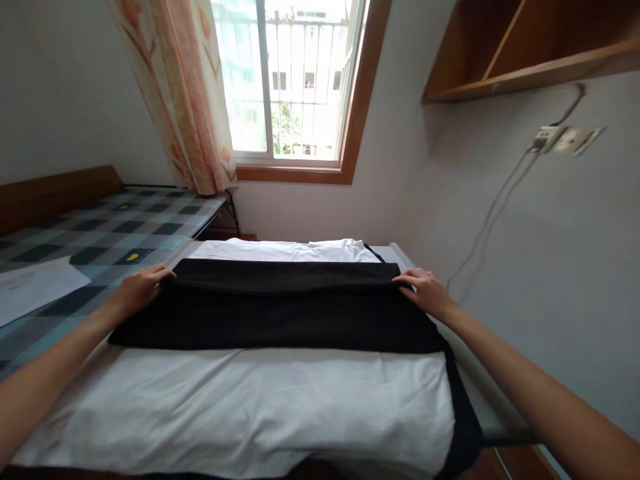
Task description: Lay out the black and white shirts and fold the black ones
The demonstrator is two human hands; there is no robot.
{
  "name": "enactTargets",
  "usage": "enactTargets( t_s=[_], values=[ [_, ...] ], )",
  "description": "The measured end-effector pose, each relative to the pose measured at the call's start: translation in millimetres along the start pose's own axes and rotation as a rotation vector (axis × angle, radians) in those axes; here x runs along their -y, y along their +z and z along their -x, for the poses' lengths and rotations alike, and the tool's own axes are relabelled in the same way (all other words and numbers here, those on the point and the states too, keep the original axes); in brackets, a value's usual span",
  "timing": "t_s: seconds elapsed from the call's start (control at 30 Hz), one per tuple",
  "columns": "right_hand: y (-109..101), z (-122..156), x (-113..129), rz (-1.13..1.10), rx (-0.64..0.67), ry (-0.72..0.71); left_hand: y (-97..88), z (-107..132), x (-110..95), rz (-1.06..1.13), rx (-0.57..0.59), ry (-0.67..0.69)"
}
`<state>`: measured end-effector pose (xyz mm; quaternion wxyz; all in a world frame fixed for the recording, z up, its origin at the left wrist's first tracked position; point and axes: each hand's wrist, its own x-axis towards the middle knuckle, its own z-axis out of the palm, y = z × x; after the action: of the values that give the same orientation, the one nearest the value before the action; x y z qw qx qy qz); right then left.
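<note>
A black cloth (280, 320), folded into a long band, lies across a white cloth (260, 407) in front of me. It looks like a garment, though its exact kind cannot be made out. My left hand (143, 287) pinches the left end of its upper fold. At the opposite end, my right hand (423, 290) grips the same fold between thumb and fingers. The fold's loose edge is slightly raised between both hands. More black fabric (460, 413) hangs down along the right side of the white cloth.
On the left is a bed with a checked mattress (155, 223), bearing a sheet of paper (40, 287). A curtain (193, 100) hangs beside the barred window (305, 87). To the right, a cable (480, 233) runs down from a wall socket (547, 139) under a wooden shelf (530, 70).
</note>
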<state>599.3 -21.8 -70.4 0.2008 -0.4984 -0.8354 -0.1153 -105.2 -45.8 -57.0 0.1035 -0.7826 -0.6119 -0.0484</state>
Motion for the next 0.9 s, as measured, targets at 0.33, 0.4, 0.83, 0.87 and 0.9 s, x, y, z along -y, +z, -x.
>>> enactTargets(
  t_s=[0.33, 0.4, 0.83, 0.87, 0.9],
  values=[
    [1.6, 26.0, 19.0, 0.047, 0.079, 0.003, 0.3, 20.7, -12.5, -0.117, 0.094, -0.018],
    [-0.8, 23.4, 20.9, 0.078, 0.085, -0.009, -0.1, 18.6, -21.5, -0.111, 0.08, 0.065],
    [-16.6, 23.6, 34.4, 0.141, 0.103, 0.012, -1.8, 23.3, -26.0, 0.015, 0.045, 0.022],
    [-15.9, 24.3, 34.8, 0.132, 0.112, 0.003, -1.2, 24.3, -28.2, 0.016, 0.061, 0.037],
    [-15.7, 24.5, 34.7, 0.122, 0.113, -0.01, -1.2, 24.8, -31.0, 0.018, 0.069, 0.051]
  ],
)
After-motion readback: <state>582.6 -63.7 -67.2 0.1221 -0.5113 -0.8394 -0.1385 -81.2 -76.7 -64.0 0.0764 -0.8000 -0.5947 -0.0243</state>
